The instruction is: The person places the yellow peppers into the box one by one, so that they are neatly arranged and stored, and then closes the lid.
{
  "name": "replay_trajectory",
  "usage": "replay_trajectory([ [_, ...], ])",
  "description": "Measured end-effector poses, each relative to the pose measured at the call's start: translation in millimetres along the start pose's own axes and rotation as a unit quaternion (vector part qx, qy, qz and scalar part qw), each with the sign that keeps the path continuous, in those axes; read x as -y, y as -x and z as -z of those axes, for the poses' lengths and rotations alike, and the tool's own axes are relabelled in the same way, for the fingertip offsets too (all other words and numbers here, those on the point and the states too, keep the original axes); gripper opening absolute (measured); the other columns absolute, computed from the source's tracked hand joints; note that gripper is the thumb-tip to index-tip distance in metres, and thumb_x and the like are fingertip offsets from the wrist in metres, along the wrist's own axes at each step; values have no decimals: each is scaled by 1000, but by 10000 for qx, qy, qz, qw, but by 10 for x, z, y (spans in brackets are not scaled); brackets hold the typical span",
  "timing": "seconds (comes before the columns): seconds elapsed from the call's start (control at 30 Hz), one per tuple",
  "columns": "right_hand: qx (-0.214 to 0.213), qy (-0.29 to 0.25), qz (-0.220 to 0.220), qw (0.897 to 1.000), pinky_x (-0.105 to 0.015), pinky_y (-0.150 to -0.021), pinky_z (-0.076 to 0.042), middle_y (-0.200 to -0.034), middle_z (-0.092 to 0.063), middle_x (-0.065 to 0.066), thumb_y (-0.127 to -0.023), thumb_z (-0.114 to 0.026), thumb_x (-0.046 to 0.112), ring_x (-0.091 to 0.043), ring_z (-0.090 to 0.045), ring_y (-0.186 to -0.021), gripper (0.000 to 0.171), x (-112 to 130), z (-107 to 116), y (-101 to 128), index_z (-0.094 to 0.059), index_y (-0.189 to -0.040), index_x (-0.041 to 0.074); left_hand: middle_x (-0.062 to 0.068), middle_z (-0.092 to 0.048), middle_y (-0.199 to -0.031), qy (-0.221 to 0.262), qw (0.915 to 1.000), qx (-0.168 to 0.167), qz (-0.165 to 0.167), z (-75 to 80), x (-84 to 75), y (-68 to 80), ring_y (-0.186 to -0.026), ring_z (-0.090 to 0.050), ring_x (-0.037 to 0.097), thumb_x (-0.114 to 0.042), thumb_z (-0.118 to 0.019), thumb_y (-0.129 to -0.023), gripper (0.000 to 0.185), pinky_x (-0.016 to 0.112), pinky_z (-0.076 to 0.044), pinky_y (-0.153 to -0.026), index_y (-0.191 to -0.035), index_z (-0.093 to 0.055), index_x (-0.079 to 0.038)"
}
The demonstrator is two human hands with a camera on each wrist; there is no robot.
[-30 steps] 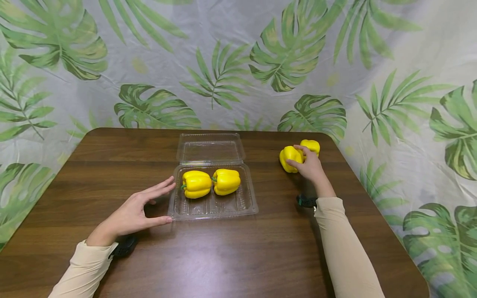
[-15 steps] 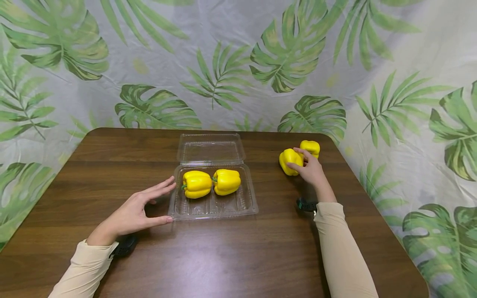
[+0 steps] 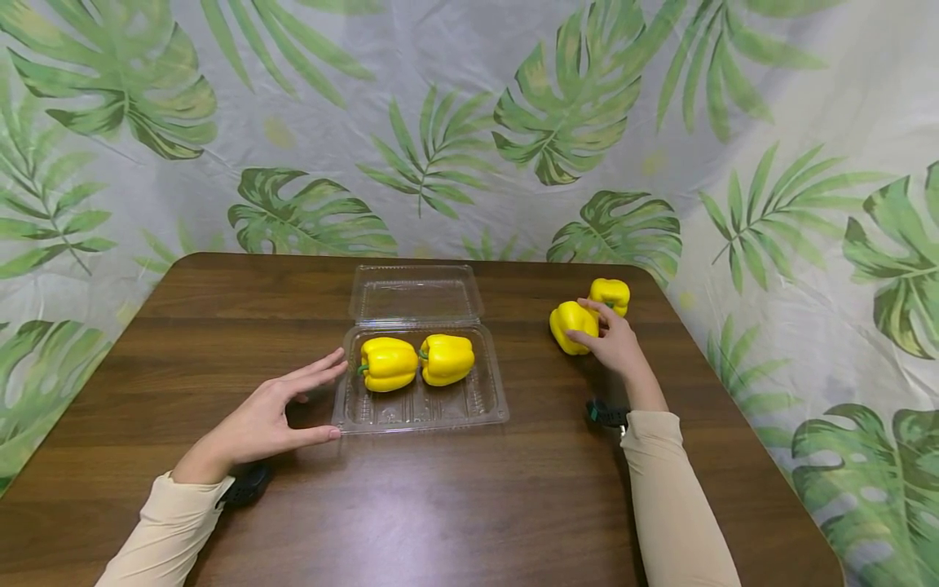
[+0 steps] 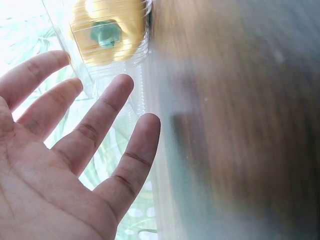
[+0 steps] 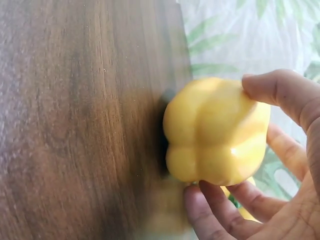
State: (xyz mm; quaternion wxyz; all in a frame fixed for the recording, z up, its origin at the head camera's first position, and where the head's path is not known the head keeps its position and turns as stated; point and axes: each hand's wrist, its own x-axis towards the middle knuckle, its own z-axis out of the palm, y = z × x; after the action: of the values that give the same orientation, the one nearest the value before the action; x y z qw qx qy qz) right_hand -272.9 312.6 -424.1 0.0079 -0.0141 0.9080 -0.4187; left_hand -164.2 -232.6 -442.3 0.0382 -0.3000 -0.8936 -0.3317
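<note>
A clear plastic clamshell box (image 3: 421, 408) lies open on the brown table, its lid (image 3: 415, 292) folded back, with two yellow bell peppers (image 3: 388, 363) (image 3: 446, 358) inside. My left hand (image 3: 275, 412) lies spread against the box's left wall, fingers straight; in the left wrist view the left hand (image 4: 65, 150) is up against the clear box wall (image 4: 90, 60). At the far right my right hand (image 3: 610, 338) grips a third yellow pepper (image 3: 570, 324), fingers and thumb curled round the same pepper (image 5: 215, 132). A fourth yellow pepper (image 3: 610, 293) sits just behind it.
The wooden table (image 3: 469, 505) ends in a rounded right edge (image 3: 734, 383) close to the loose peppers. A leaf-print cloth (image 3: 440, 122) hangs behind and to the right. Bare tabletop lies in front of the box.
My right hand has drawn slightly nearer with the pepper in its grip. The left hand and the box have stayed where they were.
</note>
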Motion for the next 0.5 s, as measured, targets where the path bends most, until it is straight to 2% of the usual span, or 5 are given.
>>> replay_trajectory([
  [0.5,-5,-22,-22,10000,-63,-118,-45,-167,-40,-29,-100,-78,39,-51,-49,-148,74,-24,26,70,-46,-163,15,7,-43,-172,34,10000,-4,-10,-2,10,-2,-146,-56,30,-41,-91,-87,86,41,-62,-96,-159,-54,-14],
])
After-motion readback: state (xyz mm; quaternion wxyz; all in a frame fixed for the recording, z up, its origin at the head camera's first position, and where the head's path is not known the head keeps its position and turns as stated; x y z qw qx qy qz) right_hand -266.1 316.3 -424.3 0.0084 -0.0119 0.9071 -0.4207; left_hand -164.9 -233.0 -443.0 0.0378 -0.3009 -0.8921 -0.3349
